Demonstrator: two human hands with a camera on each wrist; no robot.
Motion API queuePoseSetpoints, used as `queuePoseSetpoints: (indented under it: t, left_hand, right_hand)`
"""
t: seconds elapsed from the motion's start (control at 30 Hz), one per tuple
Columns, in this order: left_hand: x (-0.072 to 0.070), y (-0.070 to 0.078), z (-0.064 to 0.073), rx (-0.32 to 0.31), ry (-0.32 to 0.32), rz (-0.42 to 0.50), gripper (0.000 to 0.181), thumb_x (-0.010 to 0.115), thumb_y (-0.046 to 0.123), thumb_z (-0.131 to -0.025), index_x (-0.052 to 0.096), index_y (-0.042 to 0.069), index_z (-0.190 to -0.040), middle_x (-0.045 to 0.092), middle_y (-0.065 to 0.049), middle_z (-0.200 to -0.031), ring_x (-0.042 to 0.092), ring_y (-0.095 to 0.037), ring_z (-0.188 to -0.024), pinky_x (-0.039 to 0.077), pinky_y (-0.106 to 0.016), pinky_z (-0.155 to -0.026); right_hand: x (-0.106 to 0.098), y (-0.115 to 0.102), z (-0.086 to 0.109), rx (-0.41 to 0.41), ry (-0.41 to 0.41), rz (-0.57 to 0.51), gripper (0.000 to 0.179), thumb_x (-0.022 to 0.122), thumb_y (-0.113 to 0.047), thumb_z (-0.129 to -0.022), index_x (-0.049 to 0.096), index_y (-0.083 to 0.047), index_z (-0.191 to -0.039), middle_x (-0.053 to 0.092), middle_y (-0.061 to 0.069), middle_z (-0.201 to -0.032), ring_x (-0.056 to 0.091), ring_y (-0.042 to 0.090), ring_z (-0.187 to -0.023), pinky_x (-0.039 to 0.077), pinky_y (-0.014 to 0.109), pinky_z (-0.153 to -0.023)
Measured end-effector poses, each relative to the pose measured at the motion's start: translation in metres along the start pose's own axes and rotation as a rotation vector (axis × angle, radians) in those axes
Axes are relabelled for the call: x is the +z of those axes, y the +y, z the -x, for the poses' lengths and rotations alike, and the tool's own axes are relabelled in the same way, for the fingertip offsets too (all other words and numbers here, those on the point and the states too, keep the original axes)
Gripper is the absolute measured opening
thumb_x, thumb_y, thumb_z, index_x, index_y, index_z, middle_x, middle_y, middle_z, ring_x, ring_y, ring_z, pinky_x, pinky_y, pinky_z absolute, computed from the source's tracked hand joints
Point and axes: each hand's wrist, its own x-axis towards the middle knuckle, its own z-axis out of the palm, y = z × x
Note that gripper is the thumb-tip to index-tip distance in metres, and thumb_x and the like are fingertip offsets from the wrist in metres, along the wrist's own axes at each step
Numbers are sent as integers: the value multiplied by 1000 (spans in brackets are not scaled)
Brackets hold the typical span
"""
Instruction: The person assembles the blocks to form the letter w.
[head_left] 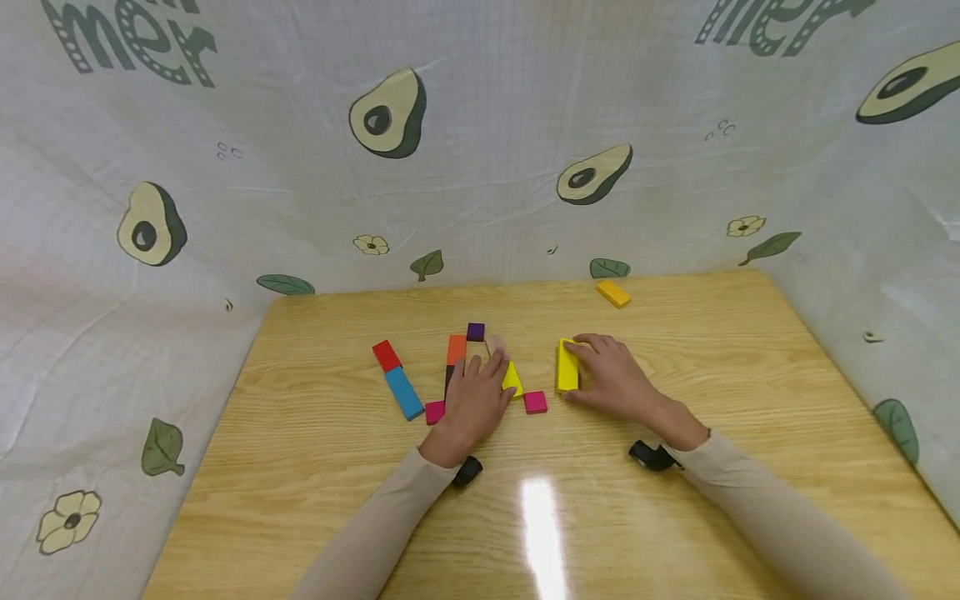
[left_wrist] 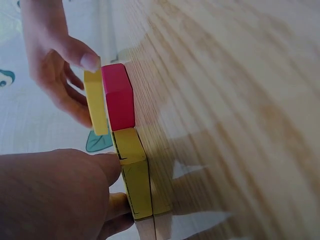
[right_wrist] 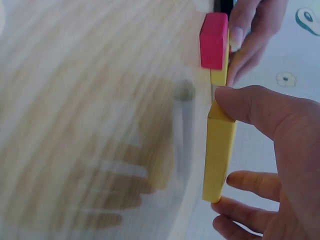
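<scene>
My right hand (head_left: 611,375) pinches a yellow block (head_left: 567,367) by its two ends, thumb at the near end and fingers at the far end. The right wrist view shows that yellow block (right_wrist: 219,155) raised off the tabletop. To its left, my left hand (head_left: 472,402) has thumb and fingers on a second yellow block (head_left: 513,381), which lies on the table. A pale block (head_left: 492,342) adjoins that one's far end, partly hidden by the fingertips. At its near end sits a pink block (head_left: 535,402).
Left of my left hand lie an orange block (head_left: 457,348), a dark block (head_left: 450,374) and another pink block (head_left: 434,412). A purple block (head_left: 476,332) is beyond. Farther left, a red block (head_left: 386,356) meets a blue block (head_left: 404,393). An orange-yellow block (head_left: 613,293) lies near the back edge.
</scene>
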Motion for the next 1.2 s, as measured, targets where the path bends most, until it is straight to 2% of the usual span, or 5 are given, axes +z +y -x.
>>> queuePoseSetpoints:
  t: [0.63, 1.2]
  left_hand:
    - [2, 1, -1, -2, 2, -6, 60, 49, 48, -111, 45, 18, -163, 41, 1, -169, 51, -28, -140, 37, -49, -119]
    - [1, 2, -1, -8, 2, -24, 61, 49, 49, -111, 45, 18, -163, 42, 1, -168, 52, -27, -138, 38, -48, -117]
  right_hand:
    - [16, -10, -9, 38, -2, 3, 78, 89, -34, -84, 60, 6, -144, 57, 27, -145, 51, 46, -134, 42, 63, -111]
    - [18, -15, -11, 17, -8, 25, 75, 88, -33, -87, 60, 7, -144, 55, 29, -145, 52, 49, -132, 42, 63, -111]
